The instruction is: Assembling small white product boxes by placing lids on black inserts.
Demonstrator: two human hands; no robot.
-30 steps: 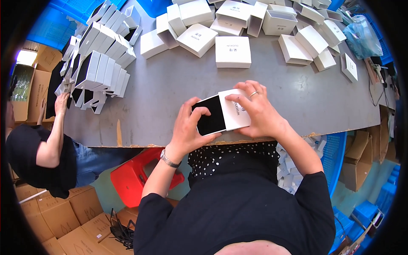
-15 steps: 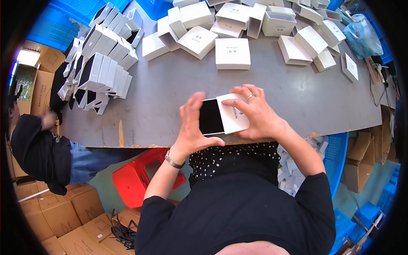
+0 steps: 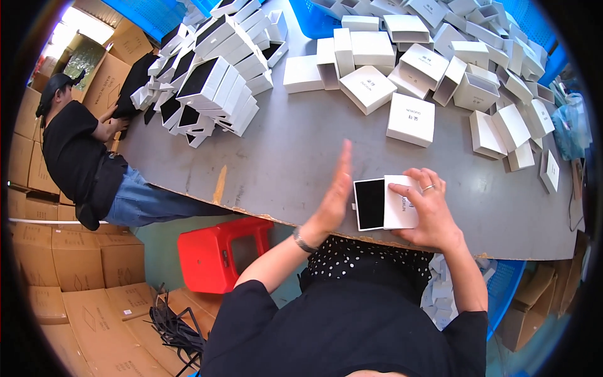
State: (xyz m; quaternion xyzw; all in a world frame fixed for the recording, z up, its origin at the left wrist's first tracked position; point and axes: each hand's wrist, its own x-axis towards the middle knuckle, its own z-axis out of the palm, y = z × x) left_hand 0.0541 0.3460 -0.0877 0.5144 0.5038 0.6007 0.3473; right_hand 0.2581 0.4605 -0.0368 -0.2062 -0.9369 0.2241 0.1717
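A shallow white box with a black inside point(image 3: 370, 204) lies near the table's front edge, its right part tucked into a white sleeve point(image 3: 399, 210). My right hand point(image 3: 433, 210) grips that sleeve, fingers over its top and far edge, thumb at the near side. Just left of the black-lined end, my left hand point(image 3: 333, 198) is raised on edge with its fingers stretched out. A small gap separates it from the box, and nothing is in it.
Stacked white boxes with black insides point(image 3: 213, 88) stand at the far left of the grey table point(image 3: 289, 163). Many empty white sleeves point(image 3: 411, 119) crowd the back. A red stool point(image 3: 207, 257) stands below the front edge. Another person point(image 3: 81, 151) works at the left.
My left hand has drawn away from the box's left end and straightened its fingers. The right hand keeps its grip on the sleeve. The whole view has turned, shifting the table's things rightward.
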